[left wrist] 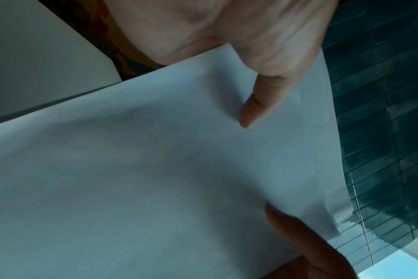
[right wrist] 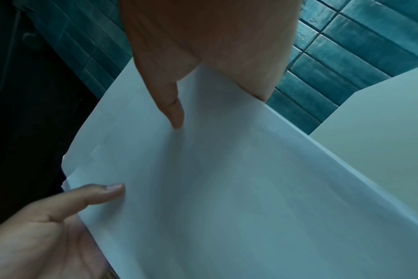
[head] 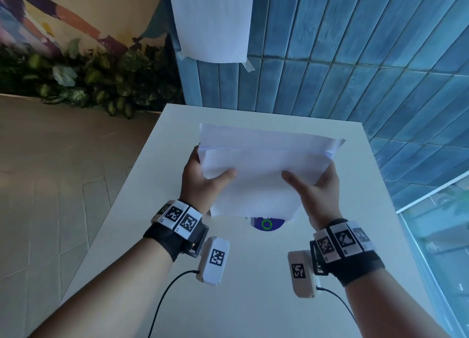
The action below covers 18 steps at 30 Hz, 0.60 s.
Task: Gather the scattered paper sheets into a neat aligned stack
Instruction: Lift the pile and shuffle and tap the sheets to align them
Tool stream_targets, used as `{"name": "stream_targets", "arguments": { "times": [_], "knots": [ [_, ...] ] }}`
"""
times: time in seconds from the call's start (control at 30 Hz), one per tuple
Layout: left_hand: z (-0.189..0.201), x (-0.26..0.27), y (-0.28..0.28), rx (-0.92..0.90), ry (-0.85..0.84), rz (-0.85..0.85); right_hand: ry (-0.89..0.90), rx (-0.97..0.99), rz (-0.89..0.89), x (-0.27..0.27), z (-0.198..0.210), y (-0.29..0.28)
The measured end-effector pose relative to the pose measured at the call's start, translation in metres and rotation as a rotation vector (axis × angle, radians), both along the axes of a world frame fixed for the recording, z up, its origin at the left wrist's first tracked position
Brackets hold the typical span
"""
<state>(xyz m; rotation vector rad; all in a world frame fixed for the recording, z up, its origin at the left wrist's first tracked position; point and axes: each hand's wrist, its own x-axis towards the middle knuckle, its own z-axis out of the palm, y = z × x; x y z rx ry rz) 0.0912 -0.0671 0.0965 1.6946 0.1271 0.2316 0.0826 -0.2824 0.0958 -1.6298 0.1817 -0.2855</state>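
A bundle of white paper sheets (head: 256, 175) is lifted above the white table (head: 253, 274), tilted toward me. My left hand (head: 203, 176) grips its left edge, thumb on top and fingers hidden underneath. My right hand (head: 314, 185) grips the right edge the same way. The sheets are not flush: edges fan out along the top and at the right corner. In the left wrist view my left hand's thumb (left wrist: 251, 109) presses on the paper (left wrist: 155, 169). In the right wrist view my right hand's thumb (right wrist: 174, 113) lies on the top sheet (right wrist: 227, 188), with my left hand (right wrist: 48, 226) opposite.
A round blue sticker (head: 266, 224) with a green symbol shows on the table just under the paper's near edge. A white sheet (head: 213, 20) is taped to the blue tiled wall (head: 355, 58) behind the table. Plants (head: 88, 79) and floor lie to the left.
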Motion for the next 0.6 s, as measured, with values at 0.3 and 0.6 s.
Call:
{"name": "stream_targets", "arguments": {
  "times": [0.3,0.6],
  "knots": [
    [-0.001,0.006,0.011,-0.068,0.057,-0.078,-0.471,-0.764,-0.137,-0.005,0.057,0.019],
    [0.002,0.005,0.015,0.073,-0.006,-0.103,-0.28,-1.445,0.428,0.004,0.076,0.079]
  ]
}}
